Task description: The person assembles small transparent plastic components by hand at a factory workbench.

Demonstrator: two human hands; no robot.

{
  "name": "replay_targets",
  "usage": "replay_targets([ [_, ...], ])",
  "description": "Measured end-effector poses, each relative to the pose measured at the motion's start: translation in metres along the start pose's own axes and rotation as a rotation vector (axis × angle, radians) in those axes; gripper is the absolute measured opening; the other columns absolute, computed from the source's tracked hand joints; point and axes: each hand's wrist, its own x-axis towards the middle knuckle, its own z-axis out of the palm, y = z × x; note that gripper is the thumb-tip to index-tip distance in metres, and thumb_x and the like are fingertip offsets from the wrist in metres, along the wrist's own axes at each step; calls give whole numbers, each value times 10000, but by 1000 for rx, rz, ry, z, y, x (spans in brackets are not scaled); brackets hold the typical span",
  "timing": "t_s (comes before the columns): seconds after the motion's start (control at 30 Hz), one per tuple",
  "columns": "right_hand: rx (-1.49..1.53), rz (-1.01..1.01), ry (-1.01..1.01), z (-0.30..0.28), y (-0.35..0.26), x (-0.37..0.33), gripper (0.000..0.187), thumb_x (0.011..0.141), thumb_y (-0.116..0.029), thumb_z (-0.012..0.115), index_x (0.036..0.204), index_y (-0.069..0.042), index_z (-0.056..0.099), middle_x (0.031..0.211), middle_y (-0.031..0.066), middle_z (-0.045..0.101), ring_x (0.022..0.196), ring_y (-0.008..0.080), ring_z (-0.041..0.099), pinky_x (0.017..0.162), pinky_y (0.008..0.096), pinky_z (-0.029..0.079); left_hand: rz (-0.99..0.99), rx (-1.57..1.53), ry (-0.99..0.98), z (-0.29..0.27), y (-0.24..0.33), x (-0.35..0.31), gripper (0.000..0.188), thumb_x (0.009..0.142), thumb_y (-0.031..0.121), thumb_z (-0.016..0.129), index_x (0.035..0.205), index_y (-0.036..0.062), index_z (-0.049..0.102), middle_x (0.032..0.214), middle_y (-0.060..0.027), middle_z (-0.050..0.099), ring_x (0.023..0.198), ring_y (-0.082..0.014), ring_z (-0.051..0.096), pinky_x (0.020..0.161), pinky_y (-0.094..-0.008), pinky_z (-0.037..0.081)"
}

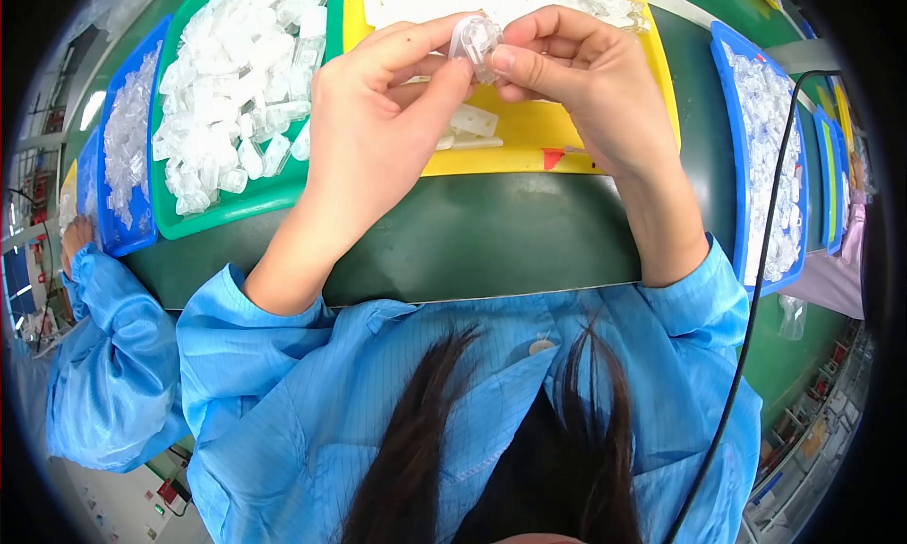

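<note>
Above the front part of a yellow tray (529, 138), a small clear plastic part (475, 41) with a rounded top is held between my two hands. My left hand (383, 100) is closed on its left side, pinching it between thumb and fingers. From the other side, the thumb and forefinger of my right hand (590, 86) grip its right edge. White flat plastic pieces (472, 121) lie in the tray below my hands, and more white pieces are heaped toward its far end. My fingers hide some of the part.
Left of me stands a green tray (198, 224) heaped with clear plastic parts (236, 90), with blue trays (118, 240) beyond it. A blue tray (746, 251) of clear parts sits at the right. A black cable (756, 289) hangs down the right side. A co-worker's blue sleeve (113, 364) is at far left.
</note>
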Motion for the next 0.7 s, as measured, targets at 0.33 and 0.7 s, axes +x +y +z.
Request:
replay_targets([
  [0.33, -120, -81, 60, 1, -1, -2, 141, 785, -73, 660, 892, 3, 611, 811, 55, 636, 692, 87, 590, 638, 190, 481, 7, 214, -43, 3, 8, -9, 302, 858, -20, 521, 1159, -50, 524, 1003, -101, 618, 897, -120, 588, 795, -219, 474],
  [0.7, -201, -127, 104, 6, -2, -8, 112, 773, -66, 670, 839, 16, 631, 760, 56, 637, 640, 82, 581, 593, 183, 471, 397, 509, 112, 10, 0, -10, 303, 789, -1, 551, 1085, 57, 586, 743, -162, 618, 644, -280, 635, 537, -286, 487],
])
